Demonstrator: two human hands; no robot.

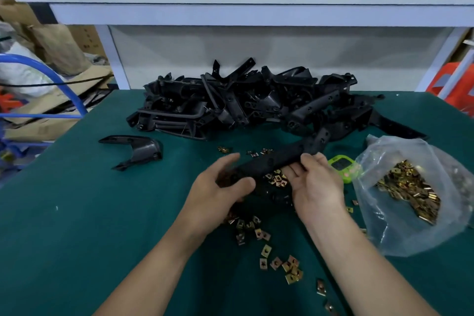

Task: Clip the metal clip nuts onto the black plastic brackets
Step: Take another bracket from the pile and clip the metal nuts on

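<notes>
Both hands (266, 187) grip one long, black, holed bracket (282, 159).

A bracket pile (246, 102) lies behind loose clip nuts (277, 264), with the bag (410, 187) to their right.

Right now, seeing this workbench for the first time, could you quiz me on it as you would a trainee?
1. True or false: the left hand and the right hand both hold one long black bracket.
2. Where does the clear bag of clip nuts lie? A: on the table, right of the right hand. B: up on the shelf. C: under the pile of brackets.
3. What colour is the small device beside the right hand?
Key: 1 true; 2 A; 3 green.
</notes>
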